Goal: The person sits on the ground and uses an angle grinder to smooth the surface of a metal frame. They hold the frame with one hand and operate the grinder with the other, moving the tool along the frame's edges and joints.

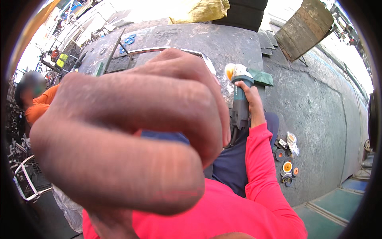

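My left hand looms very close and covers much of the middle. Its fingers are curled in, and blue trousers show through a gap between them; nothing is visible in its grip. Farther off, my right hand is wrapped round the body of a teal and black angle grinder. The grinder's pale head points away from me, with a yellow-orange disc at its left side. Beyond my left hand, a shiny curved metal frame lies partly hidden on a grey metal surface.
Several grinding discs lie on the floor at right, near a plastic bag. Blue discs sit at the far left of the surface. A person in orange is at left. A worn wooden board stands at far right.
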